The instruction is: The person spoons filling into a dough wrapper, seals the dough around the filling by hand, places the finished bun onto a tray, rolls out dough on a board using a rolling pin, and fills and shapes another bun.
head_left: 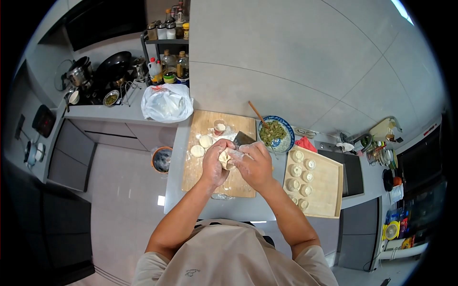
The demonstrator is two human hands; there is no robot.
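Over the wooden board [191, 171], my left hand [214, 164] is curled round a pale piece of dough [225, 159]. My right hand [255, 164] pinches the same dough from the other side, its fingers dusted with flour. Round dough pieces [197, 151] lie on the board left of my hands, near a small cup [220, 126] and loose flour. Behind my right hand is a dark flat blade [243, 138]. A blue-patterned bowl [289, 128] of green filling [273, 131] with a wooden stick in it stands beyond the board.
To the right, a wooden tray [326, 186] holds several round dough pieces. A white plastic bag [167, 102] lies at the back left, before bottles on a rack. An orange-rimmed bin [162, 159] stands on the floor. The sink [350, 176] is beyond the tray.
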